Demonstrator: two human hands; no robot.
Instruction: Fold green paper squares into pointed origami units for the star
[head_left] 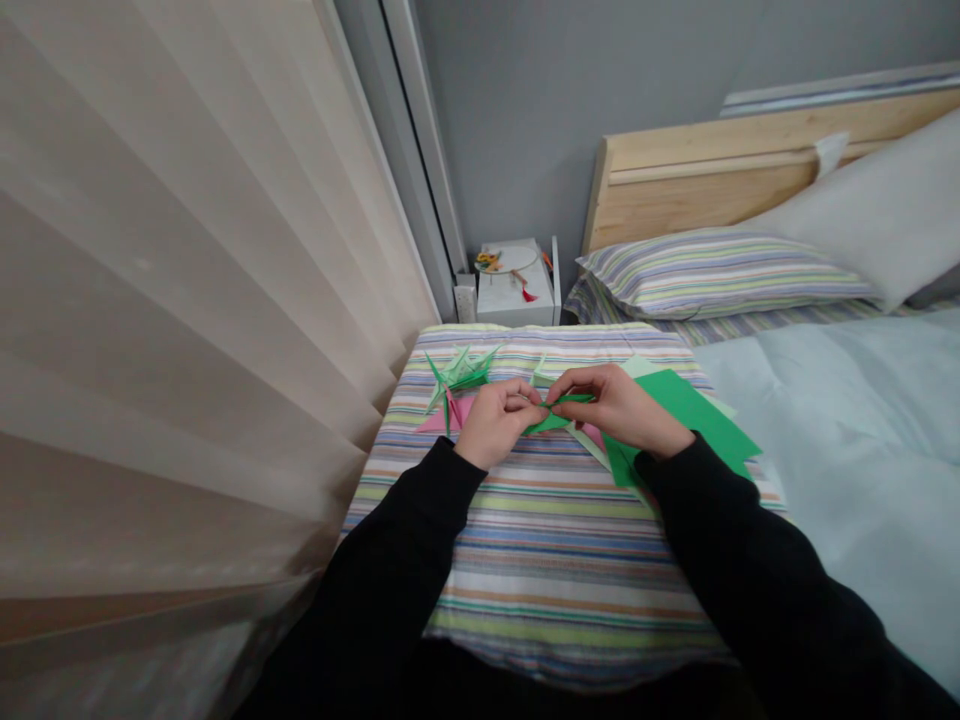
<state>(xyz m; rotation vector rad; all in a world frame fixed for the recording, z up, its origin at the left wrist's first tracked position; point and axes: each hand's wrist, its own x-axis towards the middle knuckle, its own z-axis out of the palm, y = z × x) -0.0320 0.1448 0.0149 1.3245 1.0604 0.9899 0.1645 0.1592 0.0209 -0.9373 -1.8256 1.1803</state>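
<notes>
A small folded piece of green paper [553, 421] is pinched between my two hands above the striped cloth [555, 560]. My left hand [499, 420] grips its left part with thumb and fingers closed. On the other side my right hand [611, 405] pinches the paper's upper edge, the fingertips nearly meeting those of the left. Folded paper figures [461, 375] in green and pale green lie beyond my left hand, with a pink one [459, 410] beside them. Under and beside my right wrist rest flat green paper sheets [694, 420], with pale green and pink paper partly hidden.
Beyond the cloth stands a white bedside cabinet [517, 300] with an embroidery hoop [517, 260] on top. A pale curtain [225, 250] hangs close on the left. To the right is a bed with a light blue cover [840, 420] and a striped pillow [735, 270].
</notes>
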